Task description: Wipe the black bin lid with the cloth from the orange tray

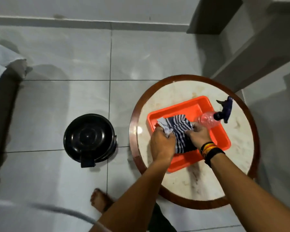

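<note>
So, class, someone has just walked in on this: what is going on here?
A person stands over a round table and grips a striped cloth with both hands, left hand and right hand, over an orange tray. A spray bottle lies across the tray's far edge. The black bin lid sits closed on its bin on the floor to the left, not yet touched.

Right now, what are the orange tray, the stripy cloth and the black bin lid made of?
The orange tray looks like moulded plastic: smooth, one even colour, rounded rim. The stripy cloth seems soft woven or knitted fabric, since it crumples in both hands. The black bin lid is glossy with bright highlights, either plastic or painted metal; I cannot tell which.
</note>
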